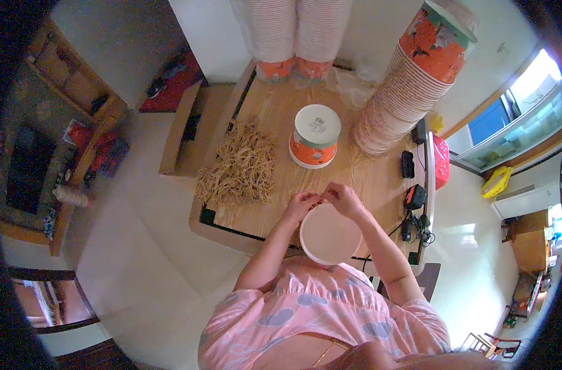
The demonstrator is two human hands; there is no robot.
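A white-lined paper bucket [331, 234] is tipped with its open mouth toward me, close against my front at the table's near edge. My left hand [302, 205] has its fingers closed at the bucket's far rim, where a bit of the orange outer wall shows. Beside it, my right hand [345, 199] is bunched in a pinch at the same spot. Anything small between those fingertips is too hidden to make out. Further back, an orange-and-green paper bucket [314, 154] stands upside down. Left of it lies a tangled heap of tan cords [241, 163].
A tall, leaning stack of nested buckets [407, 86] stands at the back right. Two more wrapped stacks [271, 31] rise at the back. Black chargers with cables [414, 197] lie along the right side of the wooden table [274, 102]. An open cardboard box [179, 139] adjoins its left edge.
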